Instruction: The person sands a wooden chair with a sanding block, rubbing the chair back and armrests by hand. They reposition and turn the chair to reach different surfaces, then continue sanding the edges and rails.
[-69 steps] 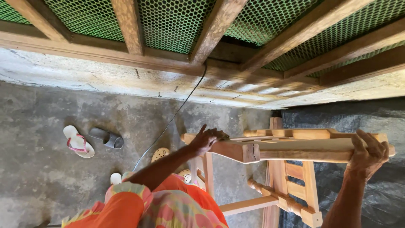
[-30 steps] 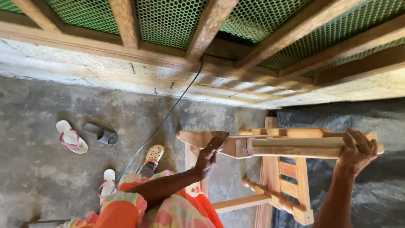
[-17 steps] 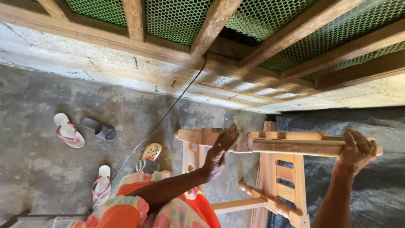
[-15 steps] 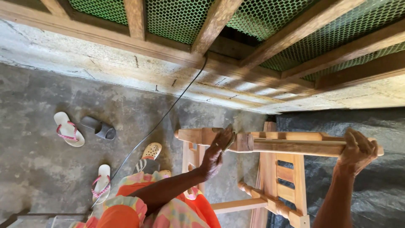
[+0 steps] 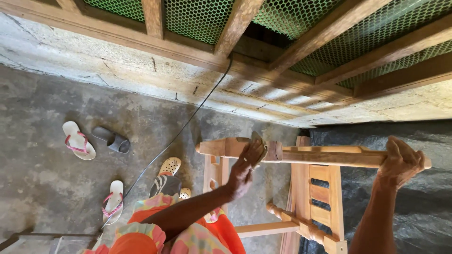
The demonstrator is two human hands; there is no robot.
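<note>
The person's left hand (image 5: pixel 246 167) is pressing a small piece of brownish sandpaper (image 5: pixel 258 141) against the upper rail of a pale unfinished wooden chair frame (image 5: pixel 325 157), fingers curled over the sheet and pinching it against the wood near the joint block. The right hand (image 5: pixel 399 162) is wrapping around the far end of the same rail, fingers closed on it and steadying the frame. The chair frame is lying tipped on its side, its rail running level between the two hands, its slatted section and a turned leg hanging below, just above a black plastic sheet (image 5: pixel 423 207) covering the floor on the right.

On the grey concrete floor (image 5: pixel 37 188) to the left, a pair of white flip-flops with pink straps (image 5: pixel 79 140) is lying well apart, one near a grey slide sandal (image 5: pixel 111 139), the other lower down. A yellowish perforated clog (image 5: pixel 169 166) is resting close to the person's orange patterned garment (image 5: pixel 188 235). A thin black cable (image 5: pixel 188 122) is running from the wall across the floor. Above, a wooden lattice backed with green mesh (image 5: pixel 197 16) is topping a low concrete wall. No container is showing in view.
</note>
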